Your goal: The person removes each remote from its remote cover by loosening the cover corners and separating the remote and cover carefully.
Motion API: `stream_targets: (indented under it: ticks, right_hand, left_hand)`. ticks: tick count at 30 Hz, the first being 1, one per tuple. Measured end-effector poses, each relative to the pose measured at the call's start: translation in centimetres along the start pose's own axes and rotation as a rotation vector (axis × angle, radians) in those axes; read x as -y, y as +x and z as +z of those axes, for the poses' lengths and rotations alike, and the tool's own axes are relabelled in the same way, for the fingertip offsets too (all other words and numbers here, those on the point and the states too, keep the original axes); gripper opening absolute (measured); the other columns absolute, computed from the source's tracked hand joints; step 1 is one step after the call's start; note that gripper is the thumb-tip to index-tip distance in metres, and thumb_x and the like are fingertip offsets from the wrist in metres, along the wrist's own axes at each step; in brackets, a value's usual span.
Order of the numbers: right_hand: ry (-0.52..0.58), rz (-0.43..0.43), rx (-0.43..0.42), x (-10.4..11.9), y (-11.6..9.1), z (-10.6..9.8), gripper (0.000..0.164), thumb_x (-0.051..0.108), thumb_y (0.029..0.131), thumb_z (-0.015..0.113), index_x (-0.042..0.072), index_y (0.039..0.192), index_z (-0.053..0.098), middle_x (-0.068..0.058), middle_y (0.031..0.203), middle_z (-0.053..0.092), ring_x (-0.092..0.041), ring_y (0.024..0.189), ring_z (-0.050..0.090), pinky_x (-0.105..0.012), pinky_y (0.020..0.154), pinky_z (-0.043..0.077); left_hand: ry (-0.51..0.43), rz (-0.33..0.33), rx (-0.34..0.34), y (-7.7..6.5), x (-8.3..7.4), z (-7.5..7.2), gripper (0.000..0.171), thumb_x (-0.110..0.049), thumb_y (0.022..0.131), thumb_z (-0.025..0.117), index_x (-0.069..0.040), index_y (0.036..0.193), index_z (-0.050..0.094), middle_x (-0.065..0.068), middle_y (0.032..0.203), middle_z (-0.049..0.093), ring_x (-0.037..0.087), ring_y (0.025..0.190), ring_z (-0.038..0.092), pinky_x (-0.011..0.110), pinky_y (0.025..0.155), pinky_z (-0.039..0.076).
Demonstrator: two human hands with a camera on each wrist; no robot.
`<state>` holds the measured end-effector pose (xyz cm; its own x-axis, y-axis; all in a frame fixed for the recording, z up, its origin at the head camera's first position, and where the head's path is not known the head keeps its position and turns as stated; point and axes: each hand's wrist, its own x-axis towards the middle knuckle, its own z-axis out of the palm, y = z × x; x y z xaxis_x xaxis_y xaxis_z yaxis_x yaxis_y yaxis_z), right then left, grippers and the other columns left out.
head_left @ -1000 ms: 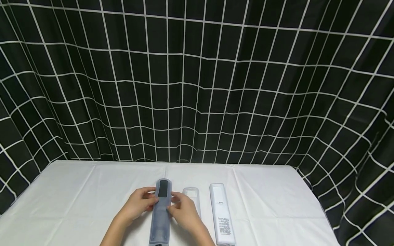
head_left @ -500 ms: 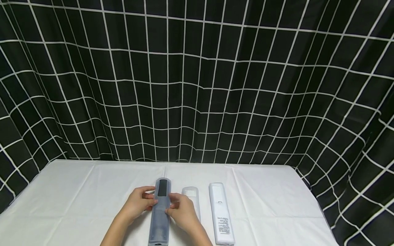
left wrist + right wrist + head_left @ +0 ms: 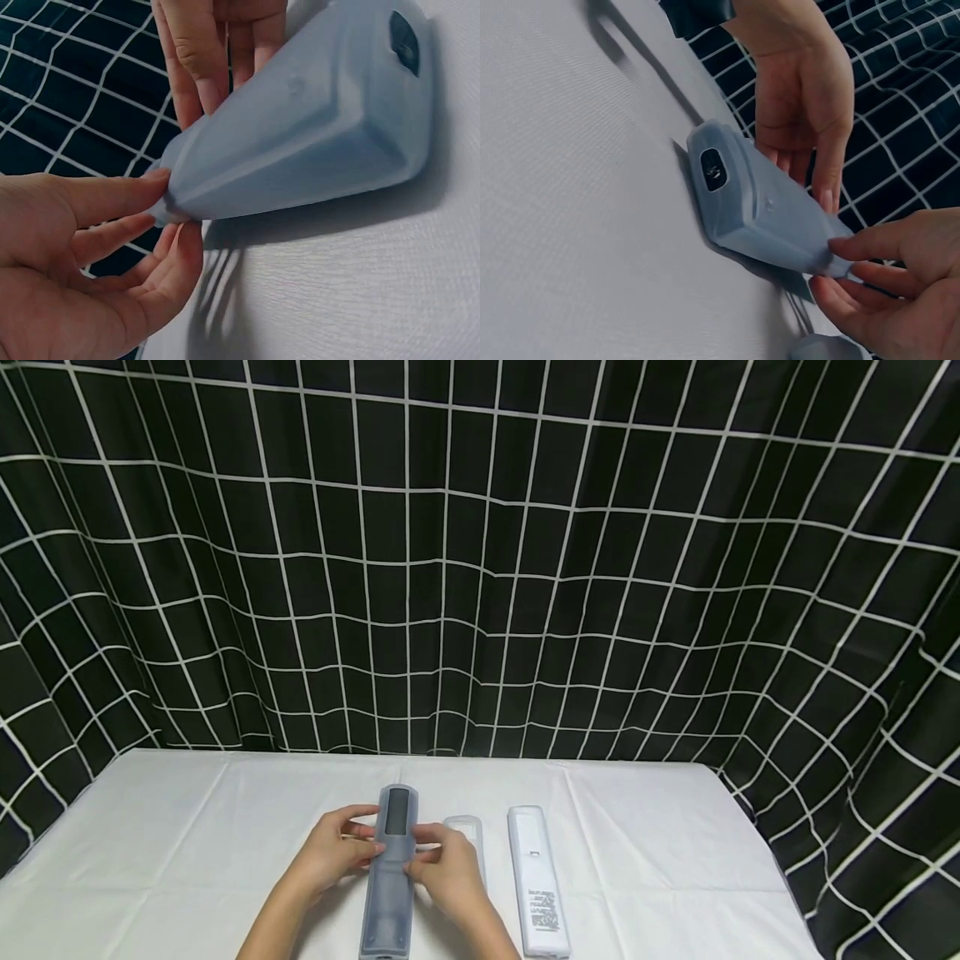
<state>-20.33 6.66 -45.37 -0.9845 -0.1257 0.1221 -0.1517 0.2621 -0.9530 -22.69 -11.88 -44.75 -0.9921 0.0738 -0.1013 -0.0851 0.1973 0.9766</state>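
A remote control in a bluish-grey translucent sleeve (image 3: 388, 893) lies lengthwise between my hands, a dark rectangle at its far end. My left hand (image 3: 330, 852) pinches its left edge, thumb on top and fingers at the side. From the right, my right hand (image 3: 452, 868) pinches the opposite edge a little nearer to me. The left wrist view shows the sleeve's near end (image 3: 352, 112) low over the cloth, with a dark opening. In the right wrist view the far end tapers away behind the fingers (image 3: 855, 247).
A clear, pale sleeve (image 3: 468, 831) lies just right of my right hand, partly hidden by it. Farther right a white remote control (image 3: 536, 868) lies with its printed label up. White cloth (image 3: 660, 852) covers the table; a black gridded curtain (image 3: 465, 568) hangs behind.
The sleeved remote's far end has shifted slightly away from me, upward in the head view. Both hands keep their pinch and move a little with it.
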Motion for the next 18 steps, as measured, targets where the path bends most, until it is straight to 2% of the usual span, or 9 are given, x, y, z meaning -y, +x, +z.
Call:
stream_targets:
  ticks: [5,12,18]
  right_hand:
    - [0.034,-0.005,-0.006,0.3,0.0,-0.2,0.047,-0.014,0.080,0.076,-0.010,0.125,0.066,-0.025,0.111,0.072,-0.030,0.086,0.076,-0.030,0.068,0.064]
    - [0.070,-0.012,-0.014,0.6,0.0,-0.4,0.062,-0.015,0.077,0.074,-0.008,0.137,0.058,-0.020,0.107,0.069,-0.025,0.082,0.073,-0.029,0.068,0.062]
    - [0.059,0.014,-0.041,1.2,-0.1,-0.6,0.071,-0.010,0.080,0.075,-0.007,0.146,0.051,-0.026,0.124,0.063,-0.020,0.081,0.071,-0.029,0.068,0.062]
  left_hand:
    - [-0.004,0.035,0.036,-0.1,0.0,-0.3,0.064,0.012,0.082,0.076,0.013,0.142,0.054,0.021,0.108,0.065,0.018,0.084,0.069,0.038,0.077,0.066]
    - [-0.037,0.101,0.099,-0.4,-0.2,-0.9,0.071,0.008,0.080,0.077,0.014,0.146,0.050,0.023,0.111,0.066,0.020,0.086,0.070,0.035,0.077,0.065]
    - [-0.046,0.132,0.155,-0.4,-0.7,-1.2,0.074,0.006,0.082,0.078,0.013,0.149,0.046,0.022,0.115,0.065,0.022,0.092,0.073,0.034,0.079,0.063]
